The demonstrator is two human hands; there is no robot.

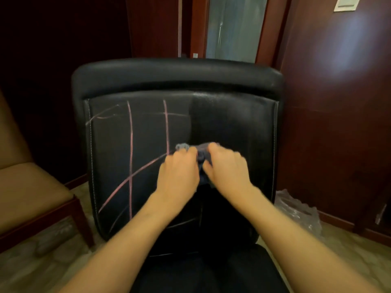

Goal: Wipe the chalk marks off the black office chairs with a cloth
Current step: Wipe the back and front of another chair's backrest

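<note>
A black office chair point(177, 77) faces me, its backrest filling the middle of the view. Pink chalk lines point(130, 149) cross the left half of the backrest; the right half looks darker and shows no lines. A small grey-blue cloth point(201, 154) is bunched against the middle of the backrest. My left hand point(179, 176) grips its left part and my right hand point(227, 168) grips its right part, both pressing it to the leather. Most of the cloth is hidden under my fingers.
A tan-cushioned wooden chair point(31, 197) stands at the left. Dark red wooden panels point(338, 102) and a doorway lie behind the chair. Crumpled clear plastic point(300, 210) lies on the floor at the right. The black seat point(211, 271) is below my arms.
</note>
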